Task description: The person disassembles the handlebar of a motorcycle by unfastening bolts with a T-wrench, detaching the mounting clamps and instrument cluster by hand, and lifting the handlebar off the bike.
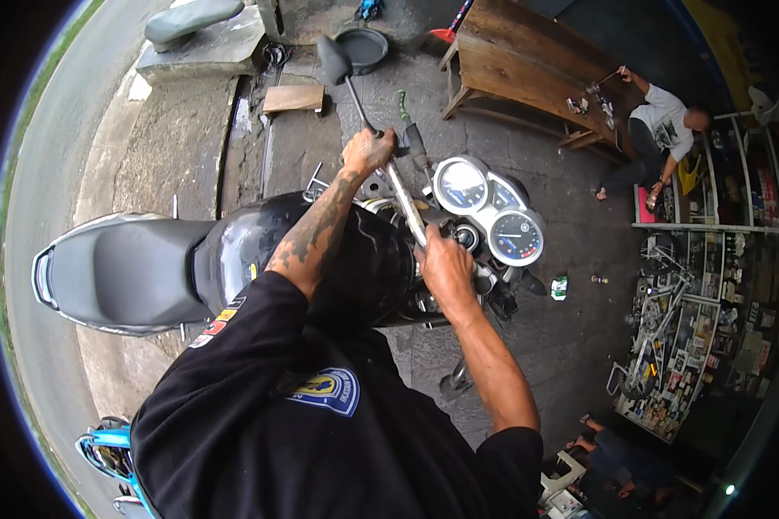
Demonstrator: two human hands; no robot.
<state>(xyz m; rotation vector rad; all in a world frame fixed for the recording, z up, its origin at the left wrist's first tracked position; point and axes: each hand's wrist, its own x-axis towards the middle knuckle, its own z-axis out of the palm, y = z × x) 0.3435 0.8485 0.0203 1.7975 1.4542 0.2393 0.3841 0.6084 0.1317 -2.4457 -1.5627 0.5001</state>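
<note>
Both my hands are over the front of a motorcycle with a black tank (355,264). My left hand (368,150) is closed around the upper end of the silver handlebar (404,197), next to the base of the mirror (334,62) stem. Lower down, my right hand (448,266) has its fingers curled on the same bar, beside the ignition area. A black rubber grip (416,147) lies just right of my left hand. Two round dials, the upper one (461,185) and the lower one (516,236), sit to the right of the bar.
A person (666,121) sits by a wooden bench (528,65) at upper right. Glass shelves (679,337) full of small goods line the right side. A black basin (363,50), wooden plank (294,99) and green-white packet (559,288) are on the ground. Another person (619,458) is at lower right.
</note>
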